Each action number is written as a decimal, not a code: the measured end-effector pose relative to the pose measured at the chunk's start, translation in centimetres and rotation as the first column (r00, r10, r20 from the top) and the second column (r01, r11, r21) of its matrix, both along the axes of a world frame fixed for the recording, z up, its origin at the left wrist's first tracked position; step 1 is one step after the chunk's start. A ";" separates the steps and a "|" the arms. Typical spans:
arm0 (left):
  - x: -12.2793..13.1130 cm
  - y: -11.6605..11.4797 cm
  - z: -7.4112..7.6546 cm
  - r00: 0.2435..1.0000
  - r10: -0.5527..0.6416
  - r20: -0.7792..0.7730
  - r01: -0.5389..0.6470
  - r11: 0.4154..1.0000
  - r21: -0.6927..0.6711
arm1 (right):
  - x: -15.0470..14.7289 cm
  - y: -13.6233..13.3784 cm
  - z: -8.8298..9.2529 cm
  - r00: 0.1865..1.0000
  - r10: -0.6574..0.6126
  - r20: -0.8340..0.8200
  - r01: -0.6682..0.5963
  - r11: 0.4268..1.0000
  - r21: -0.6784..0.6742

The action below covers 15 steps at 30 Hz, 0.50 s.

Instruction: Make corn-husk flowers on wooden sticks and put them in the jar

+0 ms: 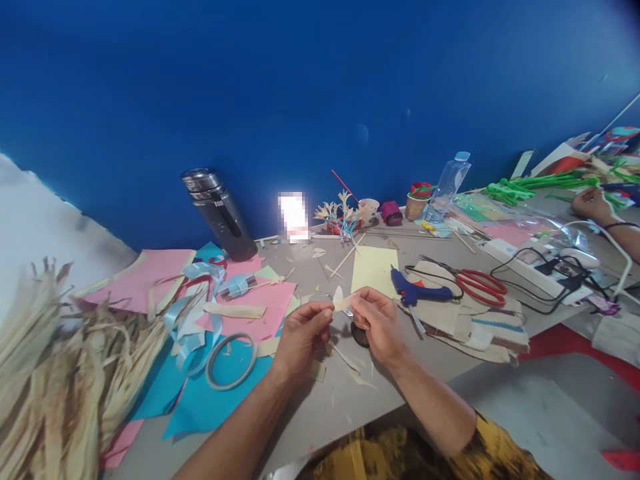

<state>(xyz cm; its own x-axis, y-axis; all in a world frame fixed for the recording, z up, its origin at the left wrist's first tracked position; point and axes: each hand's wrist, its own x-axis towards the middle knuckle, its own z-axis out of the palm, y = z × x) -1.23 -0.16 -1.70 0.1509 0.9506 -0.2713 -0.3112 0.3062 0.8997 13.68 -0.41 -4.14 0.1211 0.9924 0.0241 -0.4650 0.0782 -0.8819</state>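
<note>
**Both hands pinching a husk petal above the craft table**

Nearest my camera, the left hand (pixel 300 333) and the right hand (pixel 377 320) meet over the grey table (pixel 330 407). Each is narrowed to a pinch, thumb and fingertips closed on opposite ends of one small pale husk petal (pixel 340 299), which is held just above the tabletop, in front of the yellow paper sheet (pixel 374 269).

Left of the hands I see a roll of tape (pixel 231 361) lying flat on cyan paper (pixel 210 400), pink paper (pixel 260 303) with light blue ribbon (pixel 200 313) across it, and a heap of dried corn husks (pixel 60 373) at the edge.

Right of the hands lie a blue glue gun (pixel 417 288), red-handled scissors (pixel 475 283) and a white power strip (pixel 530 270) with black cables plugged in.

Containers along the blue wall (pixel 300 80):
- a dark steel flask (pixel 217 212), lid on, contents hidden;
- a small pot (pixel 343 223) holding finished husk flowers and blue sticks;
- a paper cup (pixel 369 210), contents I cannot tell;
- a brown cup (pixel 417 202) with red and green material at its rim;
- a clear plastic bottle (pixel 447 183), blue-capped, tilted.

Another person's hand (pixel 593 203) rests at far right beside green pipe cleaners (pixel 535 183).
</note>
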 end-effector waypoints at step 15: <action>0.0 0.0 -0.1 0.999 -0.045 -0.014 0.045 0.999 0.026 | -0.4 0.3 0.5 0.996 -0.014 0.084 0.022 0.996 -0.092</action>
<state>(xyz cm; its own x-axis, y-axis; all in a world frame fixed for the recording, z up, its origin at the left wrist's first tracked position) -1.28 -0.16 -1.82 0.1901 0.9497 -0.2488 -0.2852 0.2959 0.9117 13.26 -0.15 -3.65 0.1401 0.9885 -0.0574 -0.3892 0.0017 -0.9211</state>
